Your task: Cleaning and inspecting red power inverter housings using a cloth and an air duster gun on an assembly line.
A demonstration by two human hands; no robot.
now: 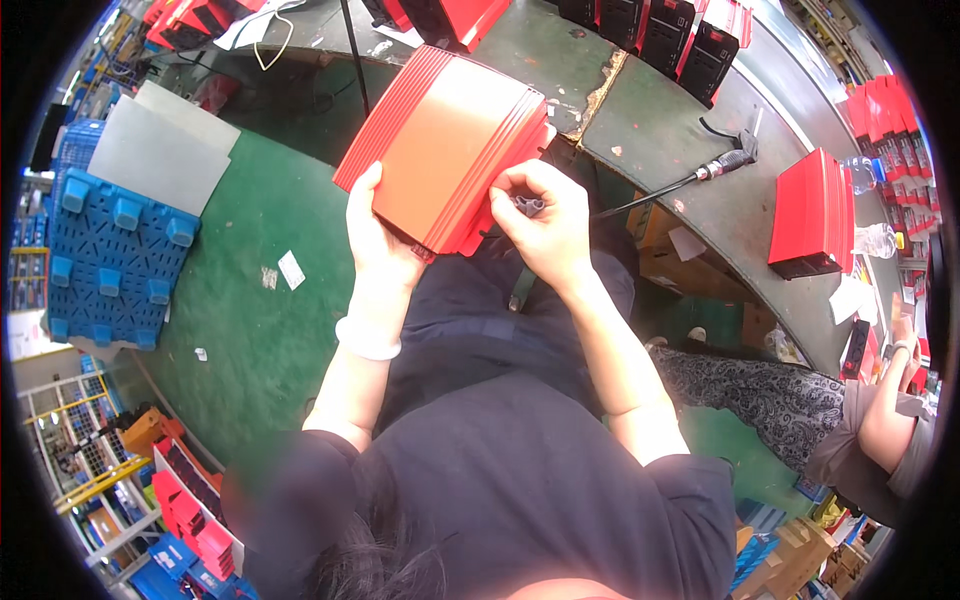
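A red metal case (pixel 440 140) with ribbed sides is held tilted in front of my body, above my lap. My left hand (pixel 385 240) grips its near left corner, with the thumb along the side and the other fingers mostly hidden below. At the case's right end, my right hand (pixel 548 222) is closed in a pinch, thumb against forefinger. A small dark grey piece (pixel 528 205) shows among those fingers; its kind is too small to tell. The end face of the case is turned away from view.
A corded power screwdriver (pixel 735 158) lies on the green workbench (pixel 660 130). Another red case (pixel 808 215) and plastic bottles (pixel 875 240) stand to the right, near a co-worker's hand (pixel 903 345). Several black-and-red units (pixel 665 35) line the back. A blue plastic pallet (pixel 115 260) is at left.
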